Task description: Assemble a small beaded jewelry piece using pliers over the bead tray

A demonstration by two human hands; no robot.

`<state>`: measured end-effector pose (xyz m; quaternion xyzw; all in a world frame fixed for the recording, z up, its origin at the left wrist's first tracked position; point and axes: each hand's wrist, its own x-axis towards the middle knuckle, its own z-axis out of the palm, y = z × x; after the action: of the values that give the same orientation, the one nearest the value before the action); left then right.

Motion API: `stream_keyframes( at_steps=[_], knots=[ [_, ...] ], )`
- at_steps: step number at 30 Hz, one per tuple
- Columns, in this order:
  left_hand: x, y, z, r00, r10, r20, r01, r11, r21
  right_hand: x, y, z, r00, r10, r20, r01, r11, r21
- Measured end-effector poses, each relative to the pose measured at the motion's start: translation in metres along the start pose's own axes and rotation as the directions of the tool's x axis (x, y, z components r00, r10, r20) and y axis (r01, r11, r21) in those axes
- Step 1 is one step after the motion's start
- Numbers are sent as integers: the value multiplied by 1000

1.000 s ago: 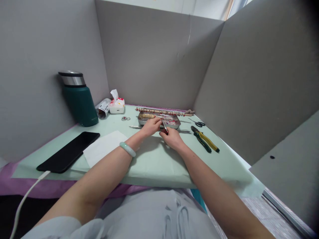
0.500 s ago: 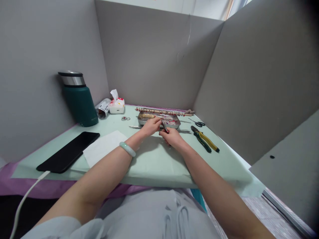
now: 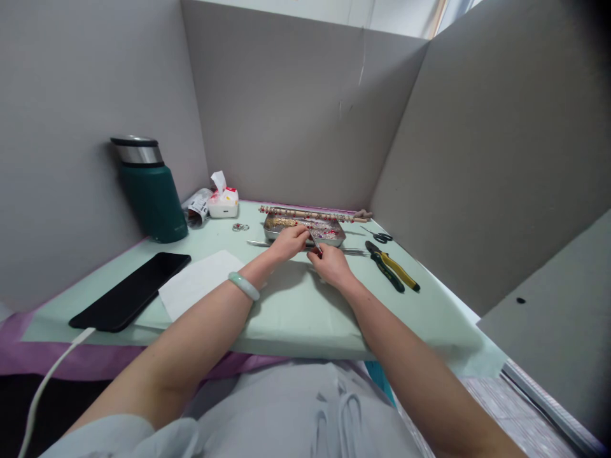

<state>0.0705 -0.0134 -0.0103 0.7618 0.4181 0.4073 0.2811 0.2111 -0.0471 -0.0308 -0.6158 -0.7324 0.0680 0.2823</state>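
My right hand [image 3: 330,262] is closed round a small slim metal tool [image 3: 314,242] with a dark red part, which slants up toward my left fingertips. Just in front of the metal tray, my left hand [image 3: 291,242] is closed in a pinch; what its fingertips hold is too small to make out. The tray [image 3: 337,242] contains gold, red and pale beads. Along its back edge runs a rod [image 3: 310,215] wound with red and pale beads. Thin metal rods [image 3: 356,252] lie in front of the tray, partly hidden by my hands.
Pliers [image 3: 394,267] with green and yellow handles and black scissors [image 3: 382,238] lie at the right. To the left are a green bottle [image 3: 155,200], a tissue pack [image 3: 224,203], small rings [image 3: 240,227], a black phone [image 3: 131,291] with a cable, and white paper [image 3: 198,286]. Grey panels enclose the table.
My right hand has turned slightly and shifted a little to the right, with the tool's angle changed and less of it showing. My left hand has hardly moved.
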Motion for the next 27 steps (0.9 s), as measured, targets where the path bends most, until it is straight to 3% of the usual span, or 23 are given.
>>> stream_keyframes(
  at_steps=[6, 19, 27],
  knots=[
    [0, 0, 0, 1000, -9, 3, 9, 1000, 4, 0, -2, -2, 1000, 7, 14, -8, 1000, 26],
    [-2, 3, -2, 1000, 15, 0, -15, 1000, 6, -1, -3, -3, 994, 37, 105, -73, 927, 367],
    [-2, 3, -2, 1000, 20, -5, -20, 1000, 17, 0, 3, 4, 986, 66, 154, -131, 875, 467]
  ],
)
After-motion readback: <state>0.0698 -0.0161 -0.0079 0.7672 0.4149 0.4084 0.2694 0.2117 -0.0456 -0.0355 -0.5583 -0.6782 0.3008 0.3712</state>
